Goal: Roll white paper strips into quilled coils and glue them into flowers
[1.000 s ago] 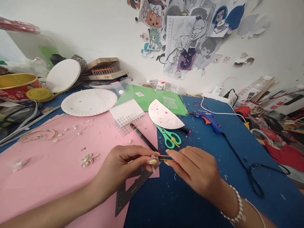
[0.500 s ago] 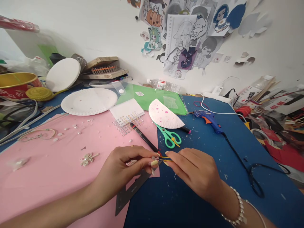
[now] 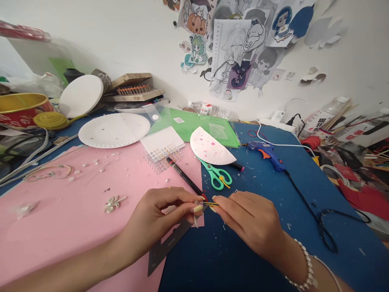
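Note:
My right hand (image 3: 252,215) is closed around thin yellow tweezers (image 3: 210,203) whose tips point left. Between the thumb and fingertips of my left hand (image 3: 164,215) is something small and pale, mostly hidden, where the tweezer tips meet it. Both hands are raised just over the near part of the table. Beneath them lies a dark grey ruler (image 3: 165,247). A black marker (image 3: 184,175) with a red end runs up to the fingertips. On the pink sheet left of my left hand rests a white beaded ornament (image 3: 112,204).
Green-handled scissors (image 3: 217,176) lie partly under a folded paper plate (image 3: 211,148). A blue glue gun (image 3: 267,154) trails its black cord on the right. Rhinestone sheets (image 3: 161,160), a white paper plate (image 3: 114,129) and a green folder (image 3: 194,125) are farther back.
The two arms of the tweezers, spread apart before, are now squeezed close together by my right hand. My left hand stays almost in place.

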The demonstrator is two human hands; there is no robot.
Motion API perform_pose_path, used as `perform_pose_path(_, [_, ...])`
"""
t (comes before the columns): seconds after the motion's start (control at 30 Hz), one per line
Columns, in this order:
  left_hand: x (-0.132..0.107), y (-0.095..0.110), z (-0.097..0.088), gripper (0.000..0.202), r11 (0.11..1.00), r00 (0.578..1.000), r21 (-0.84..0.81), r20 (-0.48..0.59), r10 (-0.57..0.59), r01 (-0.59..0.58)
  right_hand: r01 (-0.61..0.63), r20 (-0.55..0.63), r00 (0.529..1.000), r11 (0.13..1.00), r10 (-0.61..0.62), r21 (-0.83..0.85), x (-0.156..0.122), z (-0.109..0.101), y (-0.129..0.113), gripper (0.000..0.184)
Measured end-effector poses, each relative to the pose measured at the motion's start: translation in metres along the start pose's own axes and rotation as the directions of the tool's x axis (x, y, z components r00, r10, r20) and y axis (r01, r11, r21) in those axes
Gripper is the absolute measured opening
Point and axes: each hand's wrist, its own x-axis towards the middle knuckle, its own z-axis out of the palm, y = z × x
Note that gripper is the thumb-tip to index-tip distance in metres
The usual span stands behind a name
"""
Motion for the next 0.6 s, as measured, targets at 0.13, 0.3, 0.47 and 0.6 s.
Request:
perform_pose_path(0.13, [0.0010,0.0010,0.0011,0.012,0.999,0.999,0.006,0.005,-0.035,0.035,-0.008,-0.011,1.000,1.000,0.008,-0.014,-0.0003,0.0005,-0.0013,0.011])
perform_pose_path(0.3, [0.0009,0.0038,0.0007,0.011,1.000,1.000,-0.013,0.016,-0.015,0.015,-0.063,-0.009,0.998,0.997,0.064,0.047,0.0000,0.0023,-0.0023,0.013])
perform_pose_path(0.47, [-0.0015,0.0044,-0.0001,0.012,0.998,0.999,0.049,0.030,0.027,-0.028,-0.121,0.017,0.993,0.982,0.120,0.144,-0.0010,0.0027,-0.0019,0.017])
perform_pose_path(0.6, [-0.0012,0.0045,-0.0008,0.014,0.994,0.999,0.101,0.037,0.025,-0.029,-0.181,0.061,0.983,0.952,0.171,0.248,-0.0008,0.0017,-0.0024,0.018])
